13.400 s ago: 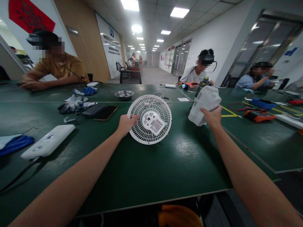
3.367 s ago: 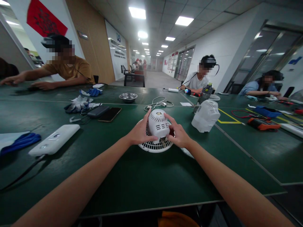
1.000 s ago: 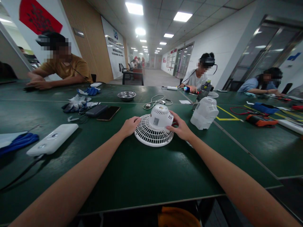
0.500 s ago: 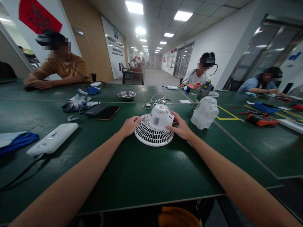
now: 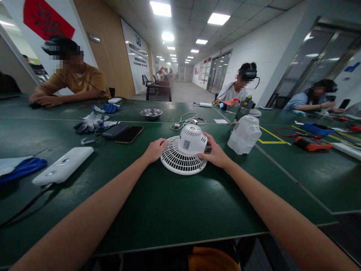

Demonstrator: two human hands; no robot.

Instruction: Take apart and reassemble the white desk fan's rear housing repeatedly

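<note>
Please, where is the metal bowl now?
In the head view, the metal bowl sits on the table's far part, left of the white cable and beyond the phone.

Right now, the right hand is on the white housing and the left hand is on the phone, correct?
No: the head view shows the left hand at the rim of the fan grille; the right hand is on the white housing, as stated.

Rect. white ceiling panels (image 5: pixel 160 8) lit the room unevenly; far end hazy w/ glare. Dark-green smooth tabletop (image 5: pixel 180 210) was dim w/ soft sheen. Wide-angle distortion stretched edges; distant bg. soft, faces pixelated.
</note>
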